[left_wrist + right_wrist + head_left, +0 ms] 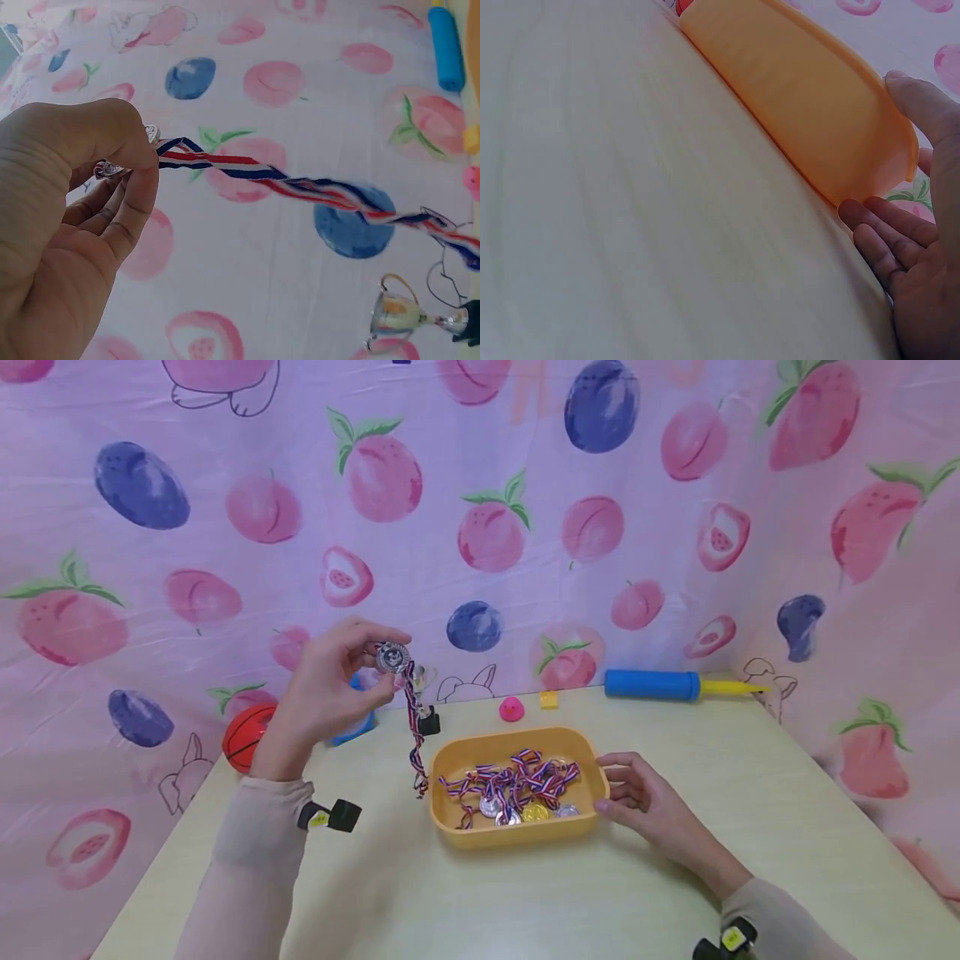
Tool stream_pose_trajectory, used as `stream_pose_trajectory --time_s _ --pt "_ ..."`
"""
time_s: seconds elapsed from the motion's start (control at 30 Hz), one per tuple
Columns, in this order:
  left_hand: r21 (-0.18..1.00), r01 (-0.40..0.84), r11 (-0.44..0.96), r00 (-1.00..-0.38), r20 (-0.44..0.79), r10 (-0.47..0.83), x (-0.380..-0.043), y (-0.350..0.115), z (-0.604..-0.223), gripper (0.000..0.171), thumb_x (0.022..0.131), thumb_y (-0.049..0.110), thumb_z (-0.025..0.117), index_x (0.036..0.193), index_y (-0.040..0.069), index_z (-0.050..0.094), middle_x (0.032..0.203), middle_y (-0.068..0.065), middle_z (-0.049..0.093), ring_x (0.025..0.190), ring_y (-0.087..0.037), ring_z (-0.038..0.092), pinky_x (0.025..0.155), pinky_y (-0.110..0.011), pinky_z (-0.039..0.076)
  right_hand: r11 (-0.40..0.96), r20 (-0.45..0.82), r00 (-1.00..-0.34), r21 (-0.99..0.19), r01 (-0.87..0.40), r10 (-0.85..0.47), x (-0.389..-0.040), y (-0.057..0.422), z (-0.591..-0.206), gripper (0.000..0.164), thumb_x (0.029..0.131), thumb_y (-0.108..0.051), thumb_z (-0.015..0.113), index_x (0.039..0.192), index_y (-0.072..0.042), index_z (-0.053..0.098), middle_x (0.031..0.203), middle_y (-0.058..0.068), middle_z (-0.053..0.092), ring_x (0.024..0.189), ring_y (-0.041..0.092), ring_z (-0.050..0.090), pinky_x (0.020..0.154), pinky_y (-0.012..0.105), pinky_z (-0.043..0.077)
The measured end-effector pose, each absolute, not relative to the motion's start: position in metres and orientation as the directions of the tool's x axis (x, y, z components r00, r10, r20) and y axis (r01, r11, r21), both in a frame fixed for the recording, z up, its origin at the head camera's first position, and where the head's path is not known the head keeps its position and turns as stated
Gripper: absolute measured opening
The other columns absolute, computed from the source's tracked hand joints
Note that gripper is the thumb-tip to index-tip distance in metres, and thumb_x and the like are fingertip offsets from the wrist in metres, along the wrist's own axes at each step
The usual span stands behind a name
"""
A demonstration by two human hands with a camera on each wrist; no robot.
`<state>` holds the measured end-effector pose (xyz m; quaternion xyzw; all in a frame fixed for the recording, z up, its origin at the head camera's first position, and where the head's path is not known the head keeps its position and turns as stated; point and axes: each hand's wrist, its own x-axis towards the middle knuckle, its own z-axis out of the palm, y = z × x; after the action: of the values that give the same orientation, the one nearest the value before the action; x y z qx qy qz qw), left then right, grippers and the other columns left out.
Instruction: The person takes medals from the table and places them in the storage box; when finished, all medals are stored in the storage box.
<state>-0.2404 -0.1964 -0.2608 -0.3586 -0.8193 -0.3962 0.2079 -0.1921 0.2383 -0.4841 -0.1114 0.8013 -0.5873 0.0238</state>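
Note:
My left hand [330, 685] is raised above the table, left of a yellow plastic bin, pinching a silver medal [393, 657] between thumb and fingers. Its red, white and blue ribbon [255, 169] hangs down twisted beside the bin. In the left wrist view the hand mostly hides the medal. Inside the yellow bin [517, 837] lie several silver and gold medals [535, 812] with tangled striped ribbons [525, 777]. My right hand [652, 806] rests against the bin's right end, its thumb touching the rim and its fingers loosely extended beside the wall.
Behind the ribbon stands a small trophy [397, 315] with a black base. A red basketball-patterned ball [246, 739] and a blue object [354, 732] sit left. Along the back are a pink toy [512, 709], a yellow block [549, 700] and a blue pump [652, 685], before a fruit-print curtain.

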Motion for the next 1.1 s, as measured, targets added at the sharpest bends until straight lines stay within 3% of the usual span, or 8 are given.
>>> stream_pose_trajectory --time_s 0.4,0.73,1.1 --pt "0.489 0.805 0.335 -0.592 0.692 0.414 -0.246 -0.169 -0.235 0.048 0.089 -0.013 0.082 0.133 0.004 0.077 0.123 -0.006 0.07 0.097 -0.018 0.073 0.097 -0.02 0.062 0.29 0.082 -0.976 -0.947 -0.139 -0.202 -0.194 0.239 -0.485 0.062 0.104 -0.029 0.082 0.157 -0.022 0.05 0.154 0.02 0.061 0.123 0.035 0.067 0.096 0.023 0.063" --pt "0.526 0.79 0.315 -0.611 0.635 0.473 -0.249 -0.151 -0.247 0.043 0.09 -0.009 0.085 0.13 0.007 0.08 0.123 -0.006 0.073 0.104 -0.02 0.073 0.096 -0.023 0.064 0.294 0.07 -0.978 -0.947 -0.127 -0.196 -0.194 0.24 -0.484 0.063 0.104 -0.031 0.083 0.157 -0.023 0.05 0.155 0.019 0.061 0.124 0.035 0.067 0.096 0.023 0.062" --pt "0.605 0.719 0.343 -0.686 0.536 0.493 -0.249 -0.135 -0.289 0.044 0.087 -0.005 0.091 0.127 0.008 0.081 0.121 -0.006 0.073 0.099 -0.019 0.075 0.095 -0.029 0.066 0.296 0.062 -0.979 -0.948 -0.119 -0.194 -0.193 0.239 -0.483 0.063 0.104 -0.031 0.083 0.157 -0.022 0.05 0.155 0.019 0.061 0.125 0.034 0.066 0.096 0.022 0.062"
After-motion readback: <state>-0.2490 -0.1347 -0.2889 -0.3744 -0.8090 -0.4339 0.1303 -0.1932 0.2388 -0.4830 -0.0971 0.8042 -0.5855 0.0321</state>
